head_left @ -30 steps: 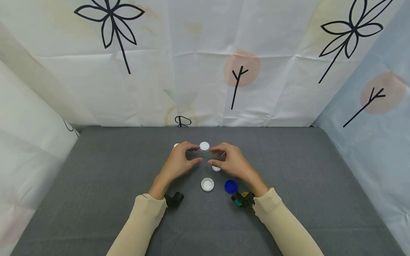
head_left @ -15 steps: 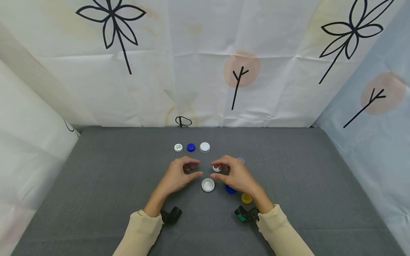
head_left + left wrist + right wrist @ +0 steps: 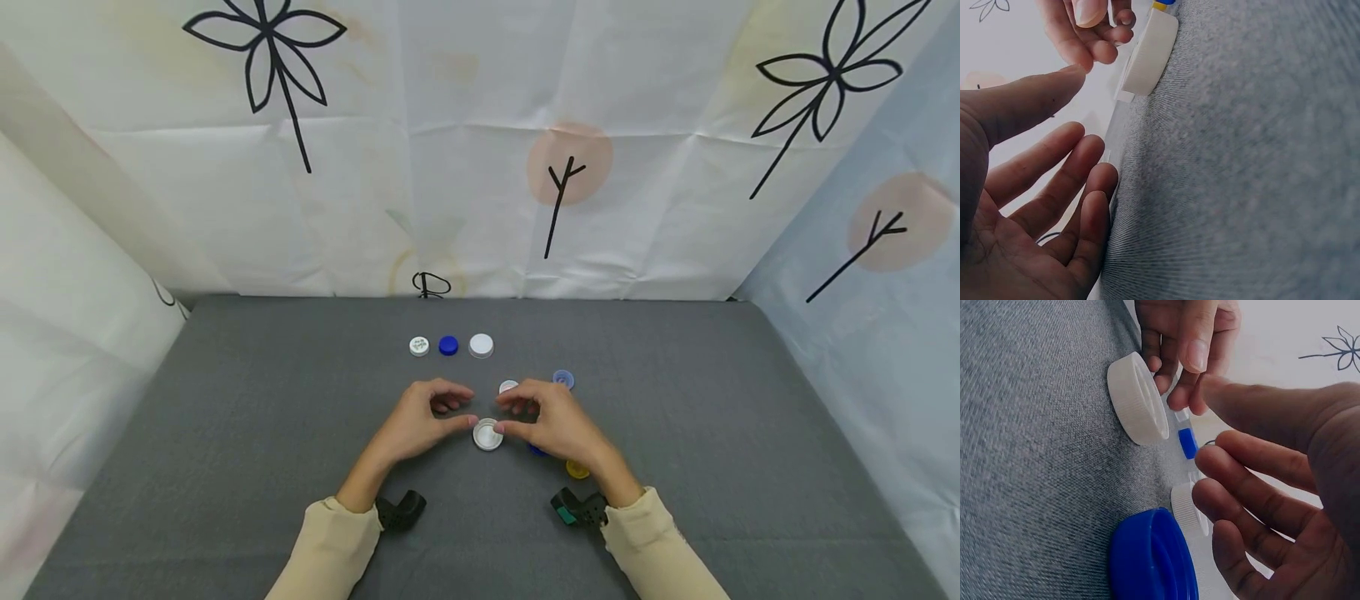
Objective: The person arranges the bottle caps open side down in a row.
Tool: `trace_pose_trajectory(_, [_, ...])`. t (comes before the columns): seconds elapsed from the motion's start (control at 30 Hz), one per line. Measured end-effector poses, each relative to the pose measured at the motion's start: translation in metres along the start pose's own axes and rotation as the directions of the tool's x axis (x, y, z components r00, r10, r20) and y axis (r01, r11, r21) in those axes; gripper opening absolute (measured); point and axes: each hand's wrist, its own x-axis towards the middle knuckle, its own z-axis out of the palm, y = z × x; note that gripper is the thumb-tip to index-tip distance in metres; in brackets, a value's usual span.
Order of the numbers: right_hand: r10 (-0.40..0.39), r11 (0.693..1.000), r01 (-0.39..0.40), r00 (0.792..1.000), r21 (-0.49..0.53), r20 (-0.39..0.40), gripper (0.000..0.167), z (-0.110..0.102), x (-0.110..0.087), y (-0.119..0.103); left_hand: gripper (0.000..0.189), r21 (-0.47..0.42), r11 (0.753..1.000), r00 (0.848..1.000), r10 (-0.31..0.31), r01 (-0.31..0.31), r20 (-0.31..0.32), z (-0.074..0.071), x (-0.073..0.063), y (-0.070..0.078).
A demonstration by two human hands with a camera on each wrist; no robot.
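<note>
In the head view a large white bottle cap point(image 3: 487, 444) lies hollow side up between my two hands. My left hand point(image 3: 420, 422) is at its left, fingers loosely bent and thumb tip right at the rim. On the other side my right hand point(image 3: 553, 421) has its thumb tip close to the same rim, also with nothing in its grasp. The ribbed side of this white cap point(image 3: 1152, 56) shows in the left wrist view, beyond the thumb. A blue bottle cap point(image 3: 1147, 559), mostly hidden by the right hand in the head view, sits near that hand's fingers in the right wrist view.
At the back of the grey table point(image 3: 262, 400) a printed white cap point(image 3: 419, 347), a small blue cap point(image 3: 448, 345) and a white cap point(image 3: 482, 344) form a row. Around the right hand lie a small white cap point(image 3: 507, 387), a light blue cap point(image 3: 563, 379) and a yellow cap point(image 3: 577, 470).
Both hands have drawn back toward the body, from beside the white cap in the back row to the upturned white cap. The back row's caps have come into view and stay put.
</note>
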Motion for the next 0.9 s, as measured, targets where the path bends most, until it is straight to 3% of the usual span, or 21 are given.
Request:
trace_pose_trajectory(0.2, [-0.025, 1.0, 0.025, 0.999, -0.012, 0.02, 0.032, 0.002, 0.0008, -0.001, 0.031, -0.004, 1.0, 1.0, 0.026, -0.026, 0.014, 0.0014, -0.0006, -0.0027])
trace_pose_trajectory(0.6, [0.03, 0.994, -0.021, 0.996, -0.108, 0.082, 0.04, 0.0032, 0.0013, 0.0001, 0.04, 0.025, 0.999, 0.998, 0.02, -0.022, 0.061, 0.0019, -0.0018, -0.0001])
trace_pose_trajectory(0.9, [-0.004, 0.994, 0.017, 0.994, -0.112, 0.11, 0.045, 0.0043, 0.0021, 0.0003, 0.05, 0.105, 0.993, 0.993, 0.041, -0.052, 0.109, 0.0052, -0.0016, 0.0005])
